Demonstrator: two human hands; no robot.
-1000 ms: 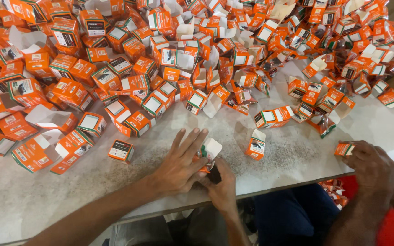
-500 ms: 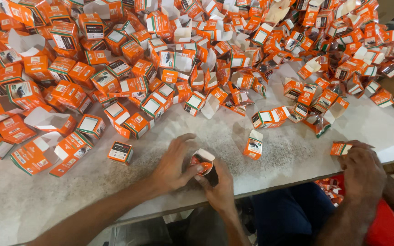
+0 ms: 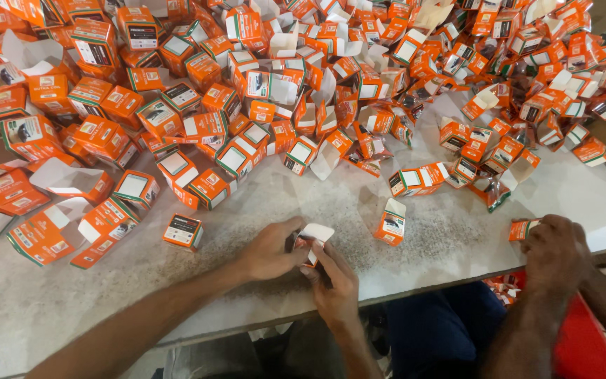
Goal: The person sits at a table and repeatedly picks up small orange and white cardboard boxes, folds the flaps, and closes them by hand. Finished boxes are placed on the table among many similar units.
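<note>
At the near edge of a speckled grey worktable (image 3: 415, 245), a person's left hand (image 3: 269, 249) and right hand (image 3: 337, 288) close together around one small orange carton (image 3: 310, 242), fingers pinching its sides while its white flap stands open, apparently to steady the box between both palms. A great heap of orange cartons (image 3: 303, 84), many with flaps up, covers the far side of the table, within reach. A single shut carton (image 3: 182, 231) lies just beside the left hand. At right, a co-worker's hand (image 3: 555, 245) grips another carton (image 3: 524, 229) at the table's edge.
</note>
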